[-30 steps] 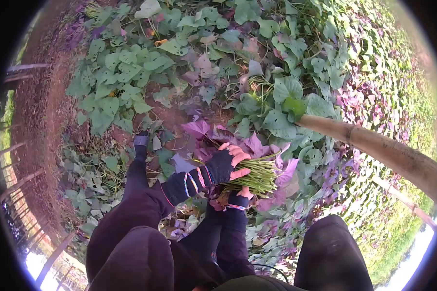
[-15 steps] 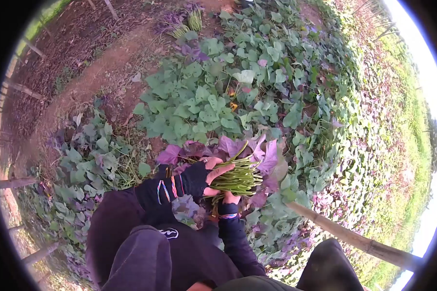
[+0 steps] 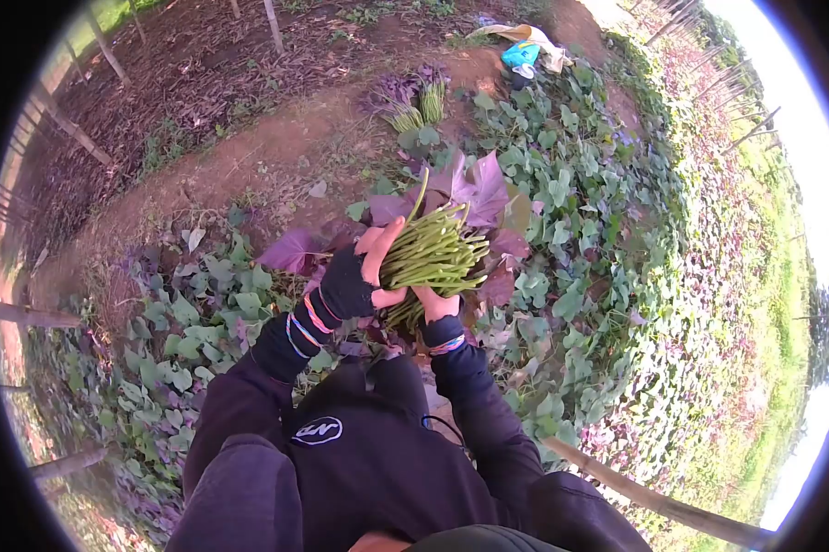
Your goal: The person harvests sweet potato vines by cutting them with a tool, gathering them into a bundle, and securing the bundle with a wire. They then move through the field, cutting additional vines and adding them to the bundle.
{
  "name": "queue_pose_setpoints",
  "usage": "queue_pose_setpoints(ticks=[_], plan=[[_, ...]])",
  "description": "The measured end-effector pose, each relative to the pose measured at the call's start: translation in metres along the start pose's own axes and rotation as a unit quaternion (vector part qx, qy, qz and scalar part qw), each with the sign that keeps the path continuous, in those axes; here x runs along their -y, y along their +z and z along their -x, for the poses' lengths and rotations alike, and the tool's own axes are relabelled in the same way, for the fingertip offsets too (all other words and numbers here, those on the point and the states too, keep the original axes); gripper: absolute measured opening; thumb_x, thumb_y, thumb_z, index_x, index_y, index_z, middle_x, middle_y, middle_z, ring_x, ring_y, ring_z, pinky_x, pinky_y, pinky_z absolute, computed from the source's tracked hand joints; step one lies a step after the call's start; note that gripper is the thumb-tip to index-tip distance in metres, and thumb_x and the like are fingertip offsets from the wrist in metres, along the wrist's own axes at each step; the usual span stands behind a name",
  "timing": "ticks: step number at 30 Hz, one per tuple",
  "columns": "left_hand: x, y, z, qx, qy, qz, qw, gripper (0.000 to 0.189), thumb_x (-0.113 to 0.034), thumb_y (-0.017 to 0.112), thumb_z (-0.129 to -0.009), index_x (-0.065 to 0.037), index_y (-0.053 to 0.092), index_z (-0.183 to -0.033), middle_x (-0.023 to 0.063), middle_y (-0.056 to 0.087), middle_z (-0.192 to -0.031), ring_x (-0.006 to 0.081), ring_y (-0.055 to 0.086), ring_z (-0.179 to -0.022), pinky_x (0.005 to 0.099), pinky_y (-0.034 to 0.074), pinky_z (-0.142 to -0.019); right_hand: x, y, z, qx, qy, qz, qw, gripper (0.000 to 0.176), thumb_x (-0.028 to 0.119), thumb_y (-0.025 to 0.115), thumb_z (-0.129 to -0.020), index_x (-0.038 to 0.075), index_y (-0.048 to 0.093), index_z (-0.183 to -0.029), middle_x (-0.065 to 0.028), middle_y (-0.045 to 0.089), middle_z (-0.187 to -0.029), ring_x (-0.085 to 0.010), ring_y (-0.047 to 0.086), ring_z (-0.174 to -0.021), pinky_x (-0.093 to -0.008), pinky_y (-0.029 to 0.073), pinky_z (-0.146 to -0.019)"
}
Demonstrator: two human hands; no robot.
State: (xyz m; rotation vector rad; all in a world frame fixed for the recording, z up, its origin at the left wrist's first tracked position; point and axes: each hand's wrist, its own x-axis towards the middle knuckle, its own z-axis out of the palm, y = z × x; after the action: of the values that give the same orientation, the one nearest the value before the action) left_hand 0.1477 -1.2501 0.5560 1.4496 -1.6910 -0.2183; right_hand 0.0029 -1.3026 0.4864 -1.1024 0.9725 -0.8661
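Observation:
A thick bunch of cut leafy stems (image 3: 437, 253) is held in front of me, green stem ends toward me and purple leaves (image 3: 477, 191) fanning out behind. My left hand (image 3: 364, 271), in a dark fingerless glove, wraps round the bunch from the left side. From below and the right, my right hand (image 3: 434, 305) grips the stems near their cut ends; some of its fingers are hidden behind them. Coloured bands circle both wrists.
Low green and purple vine plants (image 3: 571, 239) spread around me. On the bare soil ahead lie more bundles of cut stems (image 3: 423, 106). Farther off are a blue bag (image 3: 520, 55) and a pale sack (image 3: 552, 53). A wooden pole (image 3: 658, 501) slants at the lower right.
Both hands have raised the bunch up and slightly left, still gripping it. My view has tilted, bringing the blue bag and pale sack into sight.

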Motion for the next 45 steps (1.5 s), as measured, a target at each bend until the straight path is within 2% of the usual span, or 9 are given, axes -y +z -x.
queue_pose_setpoints(ticks=[8, 12, 19, 23, 29, 31, 35, 39, 45], plan=[[0.044, -0.051, -0.038, -0.232, -0.227, 0.01, 0.946, 0.088, -0.008, 0.063, -0.063, -0.007, 0.009, -0.132, 0.0146, 0.056, -0.094, 0.0225, 0.057, -0.081, 0.0298, 0.045, -0.073, 0.038, -0.026, -0.098, 0.205, 0.051, -0.117, 0.97, 0.025, 0.009, 0.057, -0.076, -0.001, 0.054, -0.099, -0.0078, 0.059, -0.092, -0.016, 0.055, -0.083, -0.0283, 0.044, -0.073], [0.024, -0.048, -0.068, -0.266, -0.152, -0.192, 0.932, 0.086, -0.015, 0.067, -0.062, -0.001, 0.017, -0.129, 0.0203, 0.048, -0.11, 0.0283, 0.053, -0.094, 0.0338, 0.043, -0.078, 0.088, -0.013, -0.099, 0.268, -0.007, -0.109, 0.957, 0.025, 0.009, 0.05, -0.08, -0.002, 0.05, -0.103, -0.0117, 0.058, -0.097, -0.019, 0.055, -0.087, -0.0292, 0.043, -0.077], [-0.006, -0.009, -0.082, -0.253, -0.118, -0.13, 0.952, 0.092, -0.021, 0.074, -0.057, 0.004, 0.018, -0.126, 0.0265, 0.041, -0.113, 0.0404, 0.046, -0.099, 0.0433, 0.038, -0.082, 0.114, 0.005, -0.112, 0.29, -0.016, -0.107, 0.951, 0.041, 0.003, 0.062, -0.071, 0.002, 0.047, -0.11, -0.0047, 0.054, -0.103, -0.0157, 0.05, -0.093, -0.0287, 0.039, -0.081], [-0.001, 0.0, -0.083, -0.273, -0.049, -0.167, 0.946, 0.093, -0.036, 0.073, -0.057, 0.003, 0.024, -0.125, 0.0215, 0.048, -0.099, 0.032, 0.05, -0.086, 0.0398, 0.042, -0.071, 0.12, -0.005, -0.117, 0.325, 0.008, -0.073, 0.943, 0.041, 0.002, 0.063, -0.07, 0.001, 0.048, -0.108, -0.0054, 0.055, -0.101, -0.0156, 0.051, -0.093, -0.0291, 0.04, -0.082], [0.004, 0.005, -0.076, -0.247, -0.127, 0.093, 0.956, 0.093, -0.029, 0.072, -0.063, 0.003, 0.014, -0.129, 0.0217, 0.041, -0.115, 0.0275, 0.044, -0.106, 0.0354, 0.035, -0.088, 0.13, -0.012, -0.103, 0.341, -0.008, -0.01, 0.94, 0.039, 0.003, 0.064, -0.07, 0.001, 0.049, -0.106, -0.0048, 0.056, -0.098, -0.0129, 0.052, -0.088, -0.0268, 0.042, -0.077], [0.004, -0.008, -0.075, -0.16, -0.179, 0.37, 0.897, 0.086, -0.021, 0.07, -0.067, 0.002, 0.016, -0.128, 0.0185, 0.041, -0.116, 0.0231, 0.044, -0.104, 0.0333, 0.036, -0.087, 0.129, -0.018, -0.108, 0.342, -0.021, -0.021, 0.939, 0.038, 0.003, 0.064, -0.071, 0.001, 0.049, -0.106, -0.0046, 0.056, -0.097, -0.0125, 0.052, -0.086, -0.0265, 0.042, -0.076], [0.012, -0.024, -0.067, 0.026, -0.275, 0.327, 0.904, 0.064, -0.013, 0.067, -0.07, 0.0, 0.03, -0.12, 0.0117, 0.048, -0.11, 0.0177, 0.047, -0.1, 0.0308, 0.036, -0.087, 0.125, -0.032, -0.104, 0.357, -0.031, 0.053, 0.932, 0.038, 0.003, 0.064, -0.07, 0.001, 0.05, -0.105, -0.0049, 0.057, -0.097, -0.0128, 0.052, -0.087, -0.0273, 0.041, -0.078], [-0.004, -0.01, -0.05, -0.013, -0.235, 0.357, 0.904, 0.06, -0.009, 0.066, -0.069, 0.0, 0.033, -0.118, 0.0101, 0.05, -0.108, 0.0163, 0.047, -0.099, 0.0301, 0.036, -0.087, 0.132, -0.043, -0.085, 0.39, -0.033, 0.07, 0.917, 0.041, 0.006, 0.065, -0.071, -0.001, 0.047, -0.108, -0.0056, 0.055, -0.098, -0.0136, 0.05, -0.088, -0.0271, 0.04, -0.079], [-0.018, 0.001, -0.03, -0.033, -0.153, 0.491, 0.857, 0.057, -0.042, 0.042, -0.084, 0.004, 0.034, -0.116, 0.0089, 0.051, -0.104, 0.016, 0.047, -0.1, 0.0294, 0.034, -0.088, 0.138, -0.066, -0.05, 0.384, 0.003, 0.078, 0.92, 0.05, 0.003, 0.066, -0.068, 0.001, 0.045, -0.113, -0.0077, 0.053, -0.106, -0.0151, 0.05, -0.095, -0.029, 0.039, -0.082]])
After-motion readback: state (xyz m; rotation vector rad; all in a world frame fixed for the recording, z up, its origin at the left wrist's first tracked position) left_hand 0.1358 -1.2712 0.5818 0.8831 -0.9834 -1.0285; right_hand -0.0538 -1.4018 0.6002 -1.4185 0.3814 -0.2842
